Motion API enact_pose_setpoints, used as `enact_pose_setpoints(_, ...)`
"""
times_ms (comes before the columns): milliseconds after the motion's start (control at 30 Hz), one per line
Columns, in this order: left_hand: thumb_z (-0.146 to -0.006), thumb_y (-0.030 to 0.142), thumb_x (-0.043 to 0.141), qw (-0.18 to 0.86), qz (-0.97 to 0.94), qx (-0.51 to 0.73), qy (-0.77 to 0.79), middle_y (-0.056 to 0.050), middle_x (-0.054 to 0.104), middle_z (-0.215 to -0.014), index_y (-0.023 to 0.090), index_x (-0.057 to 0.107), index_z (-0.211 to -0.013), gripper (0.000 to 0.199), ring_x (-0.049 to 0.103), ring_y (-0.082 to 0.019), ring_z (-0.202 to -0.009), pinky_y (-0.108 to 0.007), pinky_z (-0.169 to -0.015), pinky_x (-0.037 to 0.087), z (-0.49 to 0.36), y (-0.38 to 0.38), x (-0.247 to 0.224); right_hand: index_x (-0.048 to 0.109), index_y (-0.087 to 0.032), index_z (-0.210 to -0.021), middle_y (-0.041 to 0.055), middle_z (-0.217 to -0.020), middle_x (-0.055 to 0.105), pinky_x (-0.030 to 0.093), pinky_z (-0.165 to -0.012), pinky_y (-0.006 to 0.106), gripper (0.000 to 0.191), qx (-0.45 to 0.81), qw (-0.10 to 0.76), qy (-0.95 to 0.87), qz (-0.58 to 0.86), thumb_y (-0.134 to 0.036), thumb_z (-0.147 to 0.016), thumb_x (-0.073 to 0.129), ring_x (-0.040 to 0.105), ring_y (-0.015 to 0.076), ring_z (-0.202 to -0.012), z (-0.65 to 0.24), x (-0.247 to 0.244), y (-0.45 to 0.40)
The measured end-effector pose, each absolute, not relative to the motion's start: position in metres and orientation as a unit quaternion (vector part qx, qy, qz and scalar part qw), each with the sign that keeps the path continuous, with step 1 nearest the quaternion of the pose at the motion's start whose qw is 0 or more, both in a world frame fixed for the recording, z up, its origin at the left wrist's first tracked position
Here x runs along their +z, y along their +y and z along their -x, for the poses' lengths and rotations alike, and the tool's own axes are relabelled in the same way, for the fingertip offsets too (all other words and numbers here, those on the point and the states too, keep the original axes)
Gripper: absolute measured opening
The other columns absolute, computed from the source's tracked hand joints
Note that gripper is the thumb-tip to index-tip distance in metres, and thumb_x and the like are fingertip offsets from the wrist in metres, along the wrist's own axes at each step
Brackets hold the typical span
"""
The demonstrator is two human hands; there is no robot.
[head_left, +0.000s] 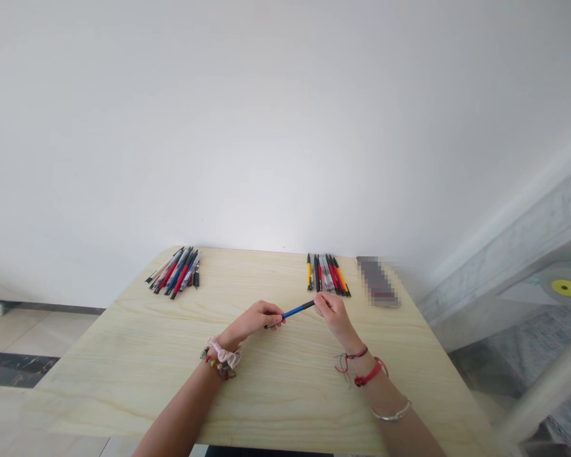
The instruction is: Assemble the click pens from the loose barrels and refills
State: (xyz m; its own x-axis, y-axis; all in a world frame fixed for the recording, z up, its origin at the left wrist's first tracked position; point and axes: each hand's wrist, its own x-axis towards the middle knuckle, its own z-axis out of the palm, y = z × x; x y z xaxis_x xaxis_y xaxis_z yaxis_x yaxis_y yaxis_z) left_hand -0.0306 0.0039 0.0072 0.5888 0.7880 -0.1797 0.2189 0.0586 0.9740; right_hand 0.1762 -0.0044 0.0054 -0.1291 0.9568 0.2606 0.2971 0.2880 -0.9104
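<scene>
A blue pen [295,311] with a black grip is held between my two hands above the middle of the table. My left hand [262,316] pinches its lower left end, and the fingertips of my right hand [332,311] close round its upper right end, hiding the tip. Beyond my right hand a row of pens [327,273] in yellow, black, clear and red lies side by side. At the back left a looser pile of pens [176,271] in white, red, blue and black lies slanted and overlapping.
The pale wooden table [124,355] stands against a white wall [276,127]. A blurred-out, dark flat object [378,281] lies at the table's back right. Off the right side is a grey round thing with a yellow centre [567,288].
</scene>
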Motion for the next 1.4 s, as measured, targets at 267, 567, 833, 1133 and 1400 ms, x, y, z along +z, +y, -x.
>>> enact_pose_setpoints(267,-0.065,0.036,0.056,0.688,-0.6,0.187,0.362,0.001,0.052,-0.054,0.01,0.062,-0.067,0.027,0.044,-0.008,-0.052,-0.021,-0.052,0.033,0.038,0.001,0.012,0.033,-0.02,-0.05,-0.0061,-0.042,0.027,0.021,-0.038,0.021,0.041,0.375,0.453,-0.661,0.466,-0.052,-0.075,0.039,0.027,0.007,-0.039,-0.173,0.004,-0.008)
enact_pose_setpoints(567,-0.072,0.029,0.048,0.451,-0.714,0.227,0.485,-0.003,0.061,-0.069,0.014,0.064,-0.078,0.023,0.052,-0.013,-0.064,-0.024,-0.063,0.04,0.035,0.012,-0.002,0.042,-0.019,-0.057,-0.0073,-0.04,0.029,0.024,-0.038,0.021,0.036,0.365,0.412,-0.651,0.523,-0.048,-0.077,0.036,0.029,0.0075,-0.036,-0.172,-0.006,0.004)
enact_pose_setpoints(833,-0.073,0.02,0.05,0.202,-0.768,0.203,0.572,-0.007,0.059,-0.089,0.018,0.063,-0.084,0.018,0.052,-0.019,-0.087,-0.032,-0.08,0.037,0.038,0.014,-0.009,0.056,-0.017,-0.081,-0.003,-0.05,0.049,0.036,-0.051,0.024,0.016,0.213,0.326,-0.716,0.58,-0.027,-0.074,0.046,0.046,0.0124,-0.048,-0.161,-0.009,0.0)
enact_pose_setpoints(1133,-0.068,0.021,0.057,0.215,-0.77,0.225,0.557,-0.005,0.058,-0.088,0.019,0.061,-0.088,0.021,0.052,-0.019,-0.088,-0.031,-0.081,0.038,0.041,0.015,-0.01,0.057,-0.016,-0.082,0.0003,-0.059,0.057,0.039,-0.058,0.025,0.013,0.182,0.246,-0.738,0.601,-0.019,-0.07,0.053,0.052,0.0145,-0.057,-0.169,-0.008,0.001)
enact_pose_setpoints(1400,-0.069,0.021,0.056,0.202,-0.779,0.222,0.55,-0.006,0.058,-0.09,0.019,0.061,-0.086,0.018,0.05,-0.02,-0.091,-0.033,-0.083,0.036,0.04,0.015,-0.01,0.059,-0.015,-0.081,0.0015,-0.062,0.059,0.039,-0.06,0.026,0.013,0.195,0.226,-0.74,0.602,-0.02,-0.07,0.055,0.054,0.0153,-0.061,-0.175,-0.004,0.001)
